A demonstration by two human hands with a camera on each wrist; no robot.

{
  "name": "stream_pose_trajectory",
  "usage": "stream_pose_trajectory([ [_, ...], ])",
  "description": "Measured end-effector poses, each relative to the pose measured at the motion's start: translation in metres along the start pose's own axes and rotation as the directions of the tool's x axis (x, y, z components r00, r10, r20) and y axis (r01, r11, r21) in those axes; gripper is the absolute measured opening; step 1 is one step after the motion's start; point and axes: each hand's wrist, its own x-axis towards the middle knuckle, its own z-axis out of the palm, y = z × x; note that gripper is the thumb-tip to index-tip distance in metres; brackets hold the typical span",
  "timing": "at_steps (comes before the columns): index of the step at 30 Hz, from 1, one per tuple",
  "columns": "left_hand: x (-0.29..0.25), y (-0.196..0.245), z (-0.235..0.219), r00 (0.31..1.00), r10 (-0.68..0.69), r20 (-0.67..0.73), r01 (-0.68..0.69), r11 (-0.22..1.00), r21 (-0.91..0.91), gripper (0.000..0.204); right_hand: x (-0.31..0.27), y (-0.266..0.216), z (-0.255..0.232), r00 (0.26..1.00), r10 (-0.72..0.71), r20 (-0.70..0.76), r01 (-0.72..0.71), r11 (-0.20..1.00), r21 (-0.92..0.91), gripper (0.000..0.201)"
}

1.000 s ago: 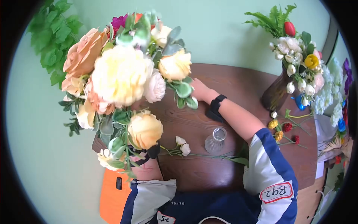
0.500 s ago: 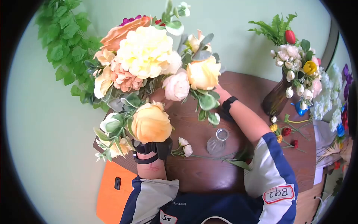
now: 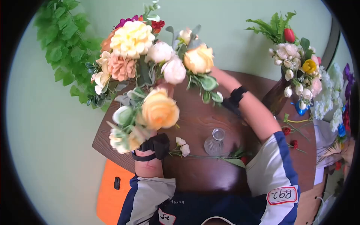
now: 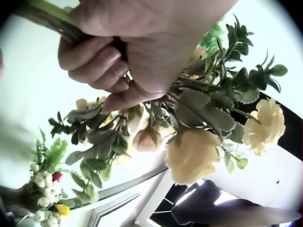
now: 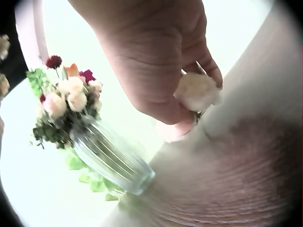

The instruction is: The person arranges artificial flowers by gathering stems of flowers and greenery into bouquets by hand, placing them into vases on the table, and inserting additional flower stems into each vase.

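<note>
A large bouquet of cream, peach and pink artificial flowers (image 3: 160, 108) hides much of both hands in the head view. My left hand (image 4: 128, 52) grips its gathered green stems, fingers curled round them, blossoms hanging below the fist in the left wrist view. My right hand (image 5: 161, 61) pinches a pale rose (image 5: 196, 91) between thumb and fingers, low over the table; a pink bloom shows just under the thumb. Beyond it, a ribbed glass vase (image 5: 113, 153) full of mixed flowers stands on the table.
A small clear glass bottle (image 3: 214, 144) stands mid-table, near a long-stemmed white flower (image 3: 184, 150). At right are a dark vase (image 3: 275, 96) with a flower arrangement and loose red flowers (image 3: 294, 144). A green vine (image 3: 62, 48) hangs at left; an orange panel (image 3: 112, 195) lies beside the table.
The bouquet in my left hand has moved away from me and to the right. My right forearm has shifted right and farther forward. The bottle and the white flower stay in place.
</note>
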Motion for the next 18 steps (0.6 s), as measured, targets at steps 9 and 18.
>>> stream_pose_trajectory([
  [9,-0.046,-0.016,0.014,0.998,-0.056,0.011,0.057,0.974,-0.219,0.041,-0.073,-0.252,-0.150,0.967,0.197,-0.160,-0.195,0.980,0.032,0.015],
  [18,-0.078,-0.036,0.047,0.972,-0.232,-0.035,0.192,0.872,-0.450,0.046,-0.161,-0.311,-0.129,0.906,0.407,0.112,-0.350,0.576,0.739,0.028],
])
